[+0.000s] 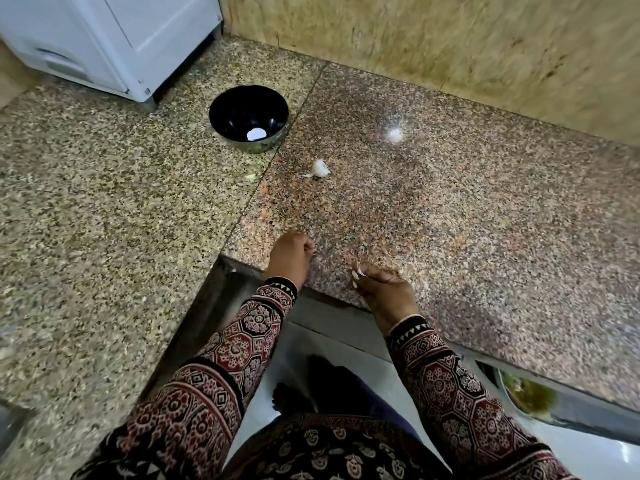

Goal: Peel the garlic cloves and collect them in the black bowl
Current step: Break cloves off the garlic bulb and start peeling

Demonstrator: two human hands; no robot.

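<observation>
A black bowl (242,105) was set on the granite worktop (450,209), toward the far left, just short of a white appliance (104,39) stood in the far-left corner. One small white item (256,134) was seen at the bottom of the bowl; peeled clove or glare could not be told. A garlic chunk (320,168), skin on, thin tail to its left, was laid on the worktop near the bowl, to the bowl's right and closer to the front edge, apart from it, just beside the seam between the two slabs.

The left hand (291,251) was held at the front edge, by the inner corner of the worktop, fingers curled under against the stone. Whether anything was kept inside could not be told. The right hand (384,292) was placed at the same front edge, near the left hand but apart from it. A garlic piece (357,270) was pinched between its thumb and fingertips, the fingers curled in. Clove or loose skin could not be told.

Patterned sleeves (249,341) in red, black and cream were worn on both arms. A plate (519,393) with something greenish was seen below the front edge, at the right. A small sticker (147,91) was noted at the appliance's lower corner, too blurred to be read.
</observation>
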